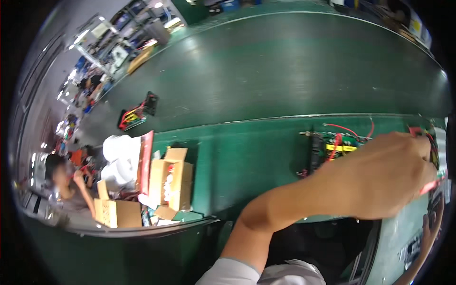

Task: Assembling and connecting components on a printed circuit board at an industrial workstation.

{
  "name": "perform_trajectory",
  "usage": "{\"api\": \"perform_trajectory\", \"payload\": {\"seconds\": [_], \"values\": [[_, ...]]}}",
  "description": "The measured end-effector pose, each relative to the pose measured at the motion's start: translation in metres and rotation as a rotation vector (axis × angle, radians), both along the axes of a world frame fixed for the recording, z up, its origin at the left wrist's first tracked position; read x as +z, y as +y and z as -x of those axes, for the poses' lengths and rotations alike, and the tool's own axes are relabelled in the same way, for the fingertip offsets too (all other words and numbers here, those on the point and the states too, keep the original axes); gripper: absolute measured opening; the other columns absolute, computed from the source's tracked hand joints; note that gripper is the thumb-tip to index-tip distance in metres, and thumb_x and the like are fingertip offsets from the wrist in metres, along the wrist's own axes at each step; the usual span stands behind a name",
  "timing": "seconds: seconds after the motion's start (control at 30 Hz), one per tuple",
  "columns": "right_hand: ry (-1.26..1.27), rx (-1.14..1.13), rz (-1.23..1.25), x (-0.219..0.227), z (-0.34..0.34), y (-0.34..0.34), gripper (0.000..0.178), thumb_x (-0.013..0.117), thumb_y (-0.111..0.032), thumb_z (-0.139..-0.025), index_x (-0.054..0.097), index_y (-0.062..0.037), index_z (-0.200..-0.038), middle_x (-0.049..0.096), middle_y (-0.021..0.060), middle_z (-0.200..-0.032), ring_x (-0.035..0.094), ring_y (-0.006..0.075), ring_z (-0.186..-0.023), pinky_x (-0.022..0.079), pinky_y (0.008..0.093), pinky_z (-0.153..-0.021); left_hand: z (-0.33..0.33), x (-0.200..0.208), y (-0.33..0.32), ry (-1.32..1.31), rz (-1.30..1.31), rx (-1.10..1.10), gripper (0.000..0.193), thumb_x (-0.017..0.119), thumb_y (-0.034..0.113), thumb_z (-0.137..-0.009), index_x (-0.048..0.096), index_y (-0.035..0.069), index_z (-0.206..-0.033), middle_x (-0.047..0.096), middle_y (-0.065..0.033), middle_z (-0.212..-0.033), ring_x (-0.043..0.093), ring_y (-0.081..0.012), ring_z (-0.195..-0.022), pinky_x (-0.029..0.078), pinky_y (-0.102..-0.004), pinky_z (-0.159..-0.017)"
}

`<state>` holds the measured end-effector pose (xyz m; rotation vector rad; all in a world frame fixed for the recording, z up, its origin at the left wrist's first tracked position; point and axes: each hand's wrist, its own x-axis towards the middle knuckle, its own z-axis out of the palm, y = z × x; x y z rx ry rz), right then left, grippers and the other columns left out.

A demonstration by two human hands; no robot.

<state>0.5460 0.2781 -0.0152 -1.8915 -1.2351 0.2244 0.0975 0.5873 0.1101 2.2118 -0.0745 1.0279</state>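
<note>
My left arm reaches across to the right. My left hand (399, 173) is closed, knuckles up, over the near right part of the bench, and whatever its fingers hold is hidden. Beside it, partly under the wrist, lies a green circuit board (349, 141) with black end plates, yellow-wrapped parts and loose red wires. Past the fingers a bundle of thin wires (433, 147) and a pale grey panel (441, 154) show in part. At the right rim my right hand (430, 227) is curled at a dark object (434, 202) too distorted to name.
An open carton (183, 185) with small white and red parts stands left, beside another carton (128, 213) and white rolls (118, 159). Another board with black plates (137, 114) lies on the dark belt (285, 71) beyond the bench edge. A person (66, 183) sits far left.
</note>
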Motion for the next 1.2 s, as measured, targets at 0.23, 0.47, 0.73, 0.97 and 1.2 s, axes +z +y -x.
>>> {"api": "perform_trajectory", "payload": {"seconds": [0.23,0.47,0.73,0.97,1.2], "values": [[0.129,0.307,0.085,0.016,0.109,0.117,0.084,0.068,-0.046,-0.089,0.036,0.0007,-0.151,0.044,0.0173,-0.15,0.042,0.0287,-0.138,0.03,0.0431,-0.115,-0.03,-0.038,0.0,0.215,-0.199,0.22,0.041,0.066,0.004,-0.082,0.061,-0.003,-0.122,0.047,-0.031,-0.127,0.054,-0.0454,-0.114,0.05,-0.048,-0.092],[0.385,0.434,-0.006,0.062,0.164,0.139,0.088,0.068,-0.059,-0.085,0.048,0.0092,-0.137,0.062,0.0172,-0.122,0.06,0.0231,-0.109,0.047,0.0379,-0.096,-0.028,-0.016,0.017,0.051,-0.051,-0.005,0.04,0.075,0.008,-0.075,0.064,0.004,-0.114,0.058,-0.0192,-0.115,0.062,-0.0388,-0.105,0.051,-0.0482,-0.087],[1.304,0.822,-0.316,0.023,0.183,0.198,0.105,0.078,-0.061,-0.075,0.039,0.003,-0.148,0.061,0.0156,-0.129,0.062,0.0384,-0.113,0.051,0.0433,-0.092,-0.035,-0.047,0.052,0.169,0.596,0.084,0.016,0.074,0.007,-0.09,0.063,-0.004,-0.095,0.069,-0.0048,-0.084,0.063,-0.0079,-0.078,0.051,-0.0259,-0.066],[1.523,0.432,-0.511,-0.03,0.179,0.239,0.043,0.062,-0.018,-0.098,0.051,-0.0093,-0.139,0.066,0.0057,-0.121,0.061,0.0221,-0.115,0.046,0.0418,-0.1,-0.082,-0.108,0.028,0.427,0.966,0.083,0.022,0.076,0.023,-0.091,0.066,0.004,-0.098,0.068,-0.0021,-0.08,0.066,-0.0101,-0.067,0.047,-0.0212,-0.058],[1.565,0.642,-0.36,-0.05,0.187,0.232,0.048,0.059,-0.027,-0.101,0.046,-0.0057,-0.142,0.058,0.0103,-0.133,0.057,0.0236,-0.121,0.044,0.0435,-0.106,-0.085,-0.134,0.005,0.475,1.129,0.135,0.024,0.076,0.025,-0.091,0.065,0.006,-0.102,0.068,-0.0022,-0.08,0.066,-0.0108,-0.065,0.048,-0.0207,-0.058]]}}
